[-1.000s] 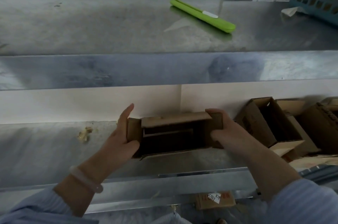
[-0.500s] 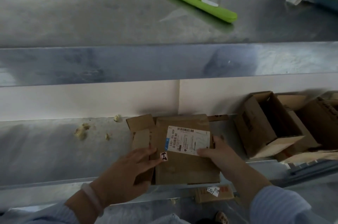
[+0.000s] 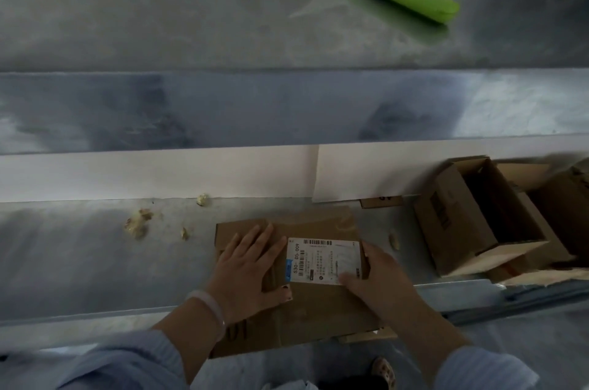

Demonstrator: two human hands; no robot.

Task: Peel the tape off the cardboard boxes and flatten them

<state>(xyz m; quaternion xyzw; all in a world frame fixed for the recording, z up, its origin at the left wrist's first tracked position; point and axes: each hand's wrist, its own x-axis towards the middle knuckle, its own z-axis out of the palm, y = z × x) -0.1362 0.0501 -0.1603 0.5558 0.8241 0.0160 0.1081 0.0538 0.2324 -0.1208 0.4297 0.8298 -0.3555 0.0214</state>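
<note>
- An upper shelf (image 3: 159, 7) of brushed metal is seen across the top, its surface dull and faintly marked.
- Its front lip (image 3: 223, 109) is turned down, and soft, blurred reflections are carried on it.
- A white wall panel (image 3: 143, 173) is set behind the lower shelf (image 3: 79, 256) and divided by a vertical seam (image 3: 316, 173).
- The lower shelf is likewise made of grey metal.
- A grey floor (image 3: 510, 335) is glimpsed below, at the right.
- Everything is lit dimly and evenly.

Packing workshop: steel shelves (image 3: 159, 23), cardboard boxes (image 3: 452, 230)
</note>
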